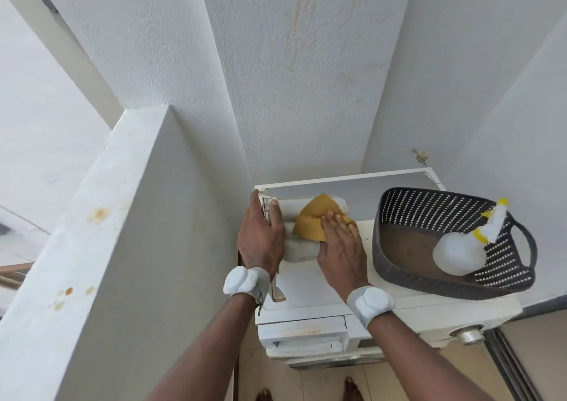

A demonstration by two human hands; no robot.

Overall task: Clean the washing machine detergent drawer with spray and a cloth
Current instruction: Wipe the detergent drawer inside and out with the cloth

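- A white-painted concrete ledge [101,216], spotted with rust-coloured stains, stands to the left of the white washing machine [399,311]; rough white walls close the corner in behind it.
- The left hand [260,235] grips the left edge of the white plastic detergent drawer [299,248], fingers curled over its side wall, thumb on the outside.
- The drawer is out of its slot and lies on the machine's top, at the left end. It looks light, stiff and probably slick when wet, so I judge the side wall the sound place to steady it.
- A soft mustard-yellow cloth [310,221] lies bunched on the drawer; it should mould easily into the compartments.
- The right hand [340,244] presses flat on the cloth, fingers straight, close beside the left hand.
- The empty drawer slot [303,336] gapes on the machine's front, below the wrists.
- A dark perforated plastic basket [395,238] sits on the machine's right end, holding a white spray bottle with yellow trim [460,253] lying tilted.
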